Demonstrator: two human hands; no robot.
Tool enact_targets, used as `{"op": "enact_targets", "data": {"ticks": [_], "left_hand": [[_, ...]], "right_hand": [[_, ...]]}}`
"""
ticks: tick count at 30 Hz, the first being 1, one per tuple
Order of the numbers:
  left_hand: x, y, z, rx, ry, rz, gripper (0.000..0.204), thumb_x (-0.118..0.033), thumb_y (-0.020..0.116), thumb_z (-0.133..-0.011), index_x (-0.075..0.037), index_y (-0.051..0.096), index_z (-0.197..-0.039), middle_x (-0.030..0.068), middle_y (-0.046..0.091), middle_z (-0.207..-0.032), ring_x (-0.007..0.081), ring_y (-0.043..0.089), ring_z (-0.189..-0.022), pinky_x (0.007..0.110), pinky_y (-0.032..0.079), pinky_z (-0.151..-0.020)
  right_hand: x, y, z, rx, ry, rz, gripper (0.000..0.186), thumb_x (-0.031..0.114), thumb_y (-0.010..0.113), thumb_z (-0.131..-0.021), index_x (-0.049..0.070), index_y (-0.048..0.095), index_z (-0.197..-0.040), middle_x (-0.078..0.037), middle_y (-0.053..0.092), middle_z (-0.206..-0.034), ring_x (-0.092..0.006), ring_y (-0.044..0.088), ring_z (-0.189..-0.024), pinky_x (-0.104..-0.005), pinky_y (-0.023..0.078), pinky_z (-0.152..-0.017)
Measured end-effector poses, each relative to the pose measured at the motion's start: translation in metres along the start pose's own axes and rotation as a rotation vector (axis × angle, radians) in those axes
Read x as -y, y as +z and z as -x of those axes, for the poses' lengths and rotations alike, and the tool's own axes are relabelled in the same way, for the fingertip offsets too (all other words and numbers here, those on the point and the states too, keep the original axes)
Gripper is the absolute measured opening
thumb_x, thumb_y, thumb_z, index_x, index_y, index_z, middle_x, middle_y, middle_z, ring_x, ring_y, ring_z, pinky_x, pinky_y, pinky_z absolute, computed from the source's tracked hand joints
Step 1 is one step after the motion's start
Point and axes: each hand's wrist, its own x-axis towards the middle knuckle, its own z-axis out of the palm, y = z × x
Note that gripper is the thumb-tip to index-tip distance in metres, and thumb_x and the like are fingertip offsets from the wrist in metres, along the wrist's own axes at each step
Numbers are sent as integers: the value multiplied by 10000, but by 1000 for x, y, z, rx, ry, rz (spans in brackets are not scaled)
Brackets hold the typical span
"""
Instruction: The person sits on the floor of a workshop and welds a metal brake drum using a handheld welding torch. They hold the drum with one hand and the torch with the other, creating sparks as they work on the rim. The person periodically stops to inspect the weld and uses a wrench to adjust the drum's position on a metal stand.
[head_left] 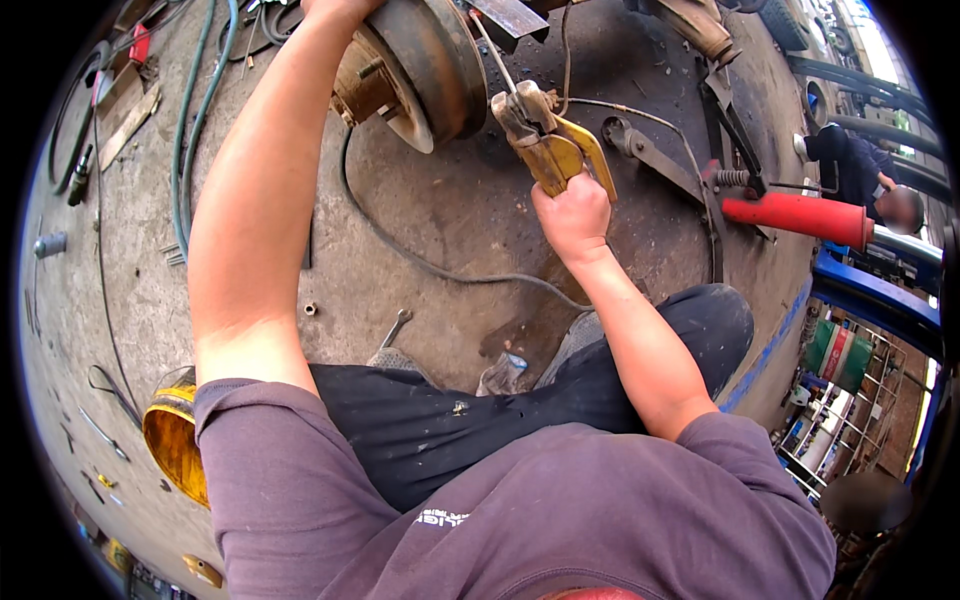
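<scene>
A yellow-handled clamp (550,150) with worn, brownish jaws is in my right hand (574,215), whose fingers are closed around it. A thin light rod (490,45) runs up from its jaws toward the metal parts above. My left hand (338,8) is at the top edge, next to the rusty wheel drum (440,70); its fingers are cut off by the frame. The drum's hub (362,85) faces left, with a worn metal rim. Between my arms, a dark cable (430,262) curves across the floor.
A wrench (397,328) and a nut (310,309) lie near my legs. At left are hoses (190,120) and a yellow bucket (172,430). To the right stand a red jack (795,218) and a blue metal frame (870,300). Another person (860,165) is at far right.
</scene>
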Motion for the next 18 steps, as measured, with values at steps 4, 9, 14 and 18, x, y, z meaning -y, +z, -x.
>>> {"op": "enact_targets", "data": {"ticks": [4,9,14,18], "left_hand": [[-1,-2,1,43,4,-25,391,-361,561,-869,-56,755,-1019,223,722,-1095,383,680,-1074,446,520,-934],[-5,-4,5,86,-40,43,391,-384,575,-881,-65,754,-1017,221,721,-1095,380,682,-1069,443,521,-928],[-6,-1,8,14,-19,-44,425,-415,568,-890,-69,736,-1071,222,706,-1153,387,666,-1104,448,514,-949],[-7,1,5,52,-47,-79,434,-425,555,-902,-69,736,-1070,223,705,-1154,394,662,-1109,457,511,-957]], "right_hand": [[1,-1,0,12,20,14,259,206,779,-760,-7,693,-879,-239,696,-822,-437,686,-784,-460,569,-708],[-1,-1,1,22,-2,34,267,212,780,-763,-10,690,-879,-239,696,-819,-436,687,-780,-461,569,-705],[-2,2,1,12,0,8,283,216,787,-760,-14,688,-891,-241,696,-824,-435,689,-786,-460,570,-707],[2,-2,2,21,19,17,294,217,790,-758,-12,685,-909,-239,700,-840,-432,691,-802,-460,571,-719]]}}
